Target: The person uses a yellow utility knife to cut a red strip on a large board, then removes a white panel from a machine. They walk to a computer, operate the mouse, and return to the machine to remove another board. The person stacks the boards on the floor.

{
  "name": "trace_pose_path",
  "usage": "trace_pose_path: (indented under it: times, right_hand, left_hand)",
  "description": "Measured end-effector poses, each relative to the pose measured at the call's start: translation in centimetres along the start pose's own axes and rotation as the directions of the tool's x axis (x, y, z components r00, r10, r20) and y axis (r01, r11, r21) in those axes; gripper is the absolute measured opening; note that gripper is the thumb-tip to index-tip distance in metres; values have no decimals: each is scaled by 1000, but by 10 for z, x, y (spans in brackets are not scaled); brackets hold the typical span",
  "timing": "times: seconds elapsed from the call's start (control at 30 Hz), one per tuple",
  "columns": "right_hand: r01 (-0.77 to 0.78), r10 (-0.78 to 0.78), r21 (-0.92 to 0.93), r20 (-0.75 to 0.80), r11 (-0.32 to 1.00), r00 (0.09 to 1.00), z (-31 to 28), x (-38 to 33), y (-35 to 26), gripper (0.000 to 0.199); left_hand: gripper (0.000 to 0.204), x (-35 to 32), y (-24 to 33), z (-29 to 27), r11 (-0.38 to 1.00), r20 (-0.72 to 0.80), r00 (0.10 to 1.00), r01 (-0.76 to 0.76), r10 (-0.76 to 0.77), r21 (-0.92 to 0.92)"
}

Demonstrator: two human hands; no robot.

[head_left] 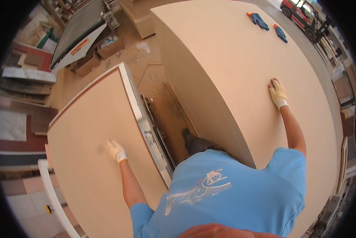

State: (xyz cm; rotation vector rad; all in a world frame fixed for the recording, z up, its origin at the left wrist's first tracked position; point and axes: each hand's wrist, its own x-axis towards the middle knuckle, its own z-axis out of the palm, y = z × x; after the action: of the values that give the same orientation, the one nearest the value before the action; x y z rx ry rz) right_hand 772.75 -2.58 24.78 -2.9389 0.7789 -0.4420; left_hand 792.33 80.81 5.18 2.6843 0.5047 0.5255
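On low board [90,131] left hand [115,150] lies flat, fingers spread; right hand [278,93] presses flat on tall board stack [233,59]; no board lifted yet; blue gloves [269,25] lie far

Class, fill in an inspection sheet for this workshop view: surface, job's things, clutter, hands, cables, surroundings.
Surface: large pale board on a machine table with a metal edge rail.
Job's things: tall stack of pale boards at right.
Clutter: two blue gloves lying on the stack's far end.
Hands: left hand, gloved, flat on the left board; right hand, gloved, flat on the stack top.
Cables: nothing seen.
Surroundings: dusty floor, cardboard boxes, red forklift, board offcuts at left.
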Motion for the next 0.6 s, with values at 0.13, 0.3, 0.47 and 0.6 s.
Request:
trace_pose_path:
  times: [0.13, 0.3, 0.47, 0.6]
  right_hand:
    - [-56, 56, -16, -32, 998, 998, 29, 112, -31, 41]
    - [-66, 66, 1, -71, 998, 995, 68, 242, -82, 35]
    - [-63, 63, -10, -22, 998, 998, 93, 322, -128, 37]
    - [-127, 126, -53, -17, 991, 992, 113, 375, -149, 37]
  left_hand:
    - [43, 140, 195, 100, 851, 53, 968, -189, 245, -490]
    - [40, 252, 418, 191, 685, 114, 841, -344, 529, -642]
    - [42, 313, 561, 260, 545, 84, 783, -346, 616, -764]
    - [40, 391, 664, 287, 347, -184, 715, -527, 675, -775]
